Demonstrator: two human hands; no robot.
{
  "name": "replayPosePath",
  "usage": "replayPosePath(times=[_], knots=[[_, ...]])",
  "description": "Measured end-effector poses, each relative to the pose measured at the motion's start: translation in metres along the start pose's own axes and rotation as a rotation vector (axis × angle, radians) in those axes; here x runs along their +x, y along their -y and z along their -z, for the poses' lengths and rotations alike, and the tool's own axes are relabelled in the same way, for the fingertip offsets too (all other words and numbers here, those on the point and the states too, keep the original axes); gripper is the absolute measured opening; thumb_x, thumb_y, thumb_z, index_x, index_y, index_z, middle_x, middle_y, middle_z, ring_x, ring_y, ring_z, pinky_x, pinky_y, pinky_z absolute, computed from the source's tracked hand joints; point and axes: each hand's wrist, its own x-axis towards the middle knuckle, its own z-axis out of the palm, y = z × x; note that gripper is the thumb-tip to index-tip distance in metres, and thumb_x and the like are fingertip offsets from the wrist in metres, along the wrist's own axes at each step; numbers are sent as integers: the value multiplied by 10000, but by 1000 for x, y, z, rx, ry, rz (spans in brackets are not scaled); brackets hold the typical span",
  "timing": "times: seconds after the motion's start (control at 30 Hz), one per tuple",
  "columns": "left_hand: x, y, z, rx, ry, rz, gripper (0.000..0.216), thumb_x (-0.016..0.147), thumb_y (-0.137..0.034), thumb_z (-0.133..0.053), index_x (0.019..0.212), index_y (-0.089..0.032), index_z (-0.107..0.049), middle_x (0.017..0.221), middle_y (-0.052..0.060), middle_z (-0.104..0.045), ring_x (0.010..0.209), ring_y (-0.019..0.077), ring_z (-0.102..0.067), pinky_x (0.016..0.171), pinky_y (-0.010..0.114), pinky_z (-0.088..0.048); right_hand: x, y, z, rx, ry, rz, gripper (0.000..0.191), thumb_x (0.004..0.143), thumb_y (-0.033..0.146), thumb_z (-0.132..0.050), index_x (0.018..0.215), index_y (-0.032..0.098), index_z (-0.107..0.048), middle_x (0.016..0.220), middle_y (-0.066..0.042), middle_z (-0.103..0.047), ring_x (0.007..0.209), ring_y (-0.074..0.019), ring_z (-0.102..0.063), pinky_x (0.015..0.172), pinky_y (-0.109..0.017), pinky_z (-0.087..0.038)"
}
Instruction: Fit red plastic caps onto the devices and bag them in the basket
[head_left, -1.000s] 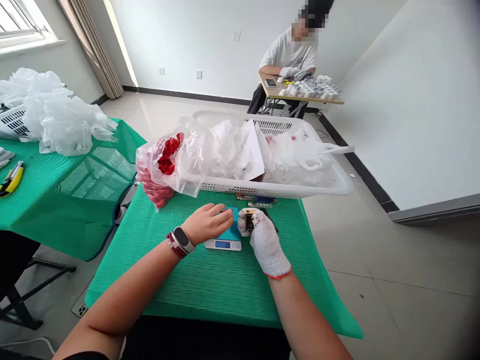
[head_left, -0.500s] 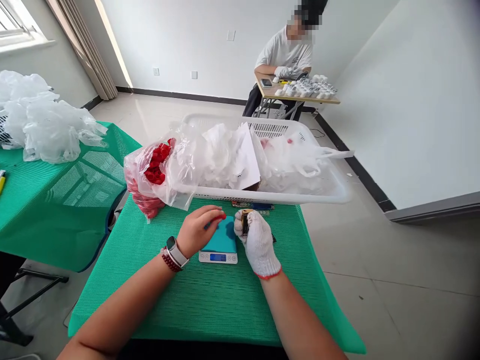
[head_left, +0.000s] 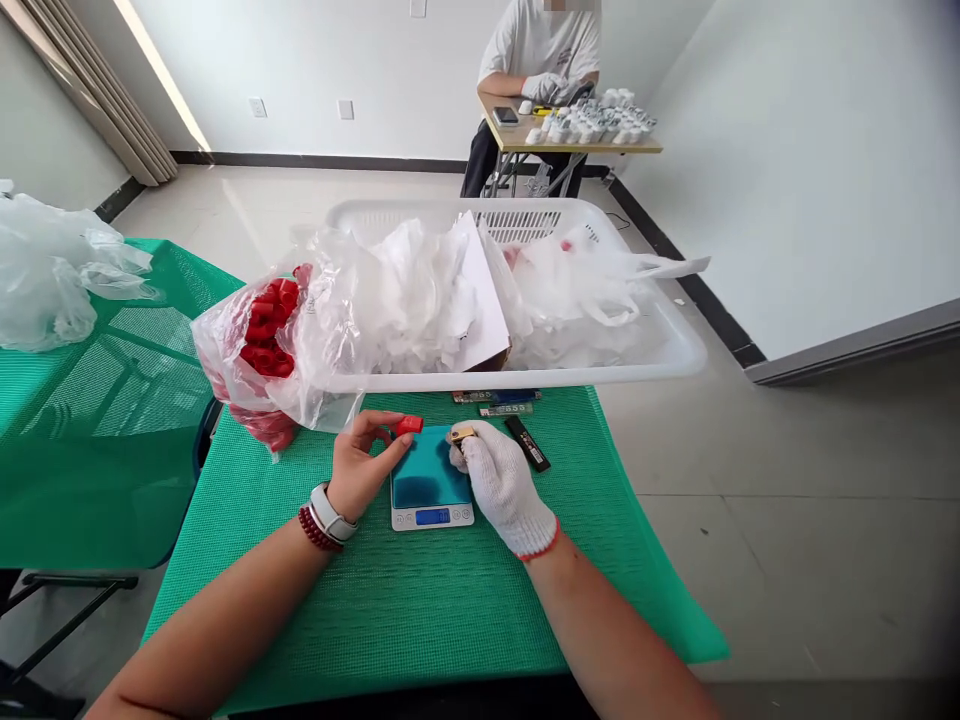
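Observation:
My bare left hand (head_left: 360,470), with a watch at its wrist, pinches a small red plastic piece (head_left: 409,425) between thumb and fingers. The piece is held over the back left edge of a digital scale (head_left: 431,475) with a blue-green plate. My right hand (head_left: 506,485), in a white knit glove, is closed around a small gold-coloured tool (head_left: 463,434); its exact kind is unclear, as the fingers cover most of it. That hand is above the right side of the scale. The two hands are apart, and so are the pieces in them.
Behind the scale stands a white plastic basket (head_left: 600,381) with plastic bags and a white card box (head_left: 484,310). A bag of red pieces (head_left: 266,330) leans at its left. A black case (head_left: 528,443) and small packs (head_left: 506,409) lie by my right hand. A co-worker (head_left: 536,50) sits beyond.
My left hand has turned, so the red piece now shows plainly in its fingers. The gold tool in my right hand has tilted. The view has shifted downward.

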Motion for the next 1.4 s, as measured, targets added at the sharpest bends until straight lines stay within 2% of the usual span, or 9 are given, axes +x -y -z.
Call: replayPosePath(times=[0.23,0.37,0.6,0.87,1.03,1.23,1.4], knots=[[-1,13,2,-15,64,-91,279,696,-269,-860,889,-168,-686,922,56,-737,765,152,-718,667,267,-624,-1,1,-3,-43,-11,34,315,1033,370,-368,1032,182,-621,785,-35,-652,716,-152,-626,668,-276,-516],[-3,14,1,7,101,-165,283,710,-273,-856,894,-159,-674,917,61,-743,729,144,-720,660,266,-632,0,-2,-3,-25,-32,6,328,1038,377,-357,1028,178,-617,762,-30,-635,701,-152,-616,648,-273,-510],[-2,17,2,36,72,-224,290,748,-292,-837,942,-160,-666,915,58,-738,736,142,-724,670,270,-640,-4,0,0,-87,34,28,336,1031,385,-371,1030,171,-630,779,-46,-653,716,-163,-626,635,-277,-510],[-4,13,1,184,164,-369,259,774,-271,-823,970,-173,-686,912,68,-763,747,154,-729,693,275,-626,-4,0,1,-124,-20,31,320,1033,358,-369,1035,174,-631,792,-45,-658,720,-162,-633,660,-286,-515],[-4,12,1,234,130,-376,276,783,-297,-817,987,-174,-677,834,43,-749,698,144,-714,670,268,-617,-7,3,2,-129,44,60,307,1034,334,-362,1015,181,-626,771,-32,-652,708,-152,-627,661,-279,-505],[-5,10,0,187,200,-390,258,805,-259,-792,1016,-172,-671,893,56,-749,724,146,-734,679,260,-638,-9,3,1,-160,-28,59,306,1029,333,-372,1072,167,-625,810,-47,-662,733,-162,-636,692,-294,-519],[-5,11,1,187,149,-364,281,784,-271,-813,998,-170,-660,882,49,-748,719,147,-739,676,259,-641,-8,4,2,-212,-14,58,307,1028,334,-373,1045,170,-632,785,-43,-668,710,-163,-639,670,-296,-509]])
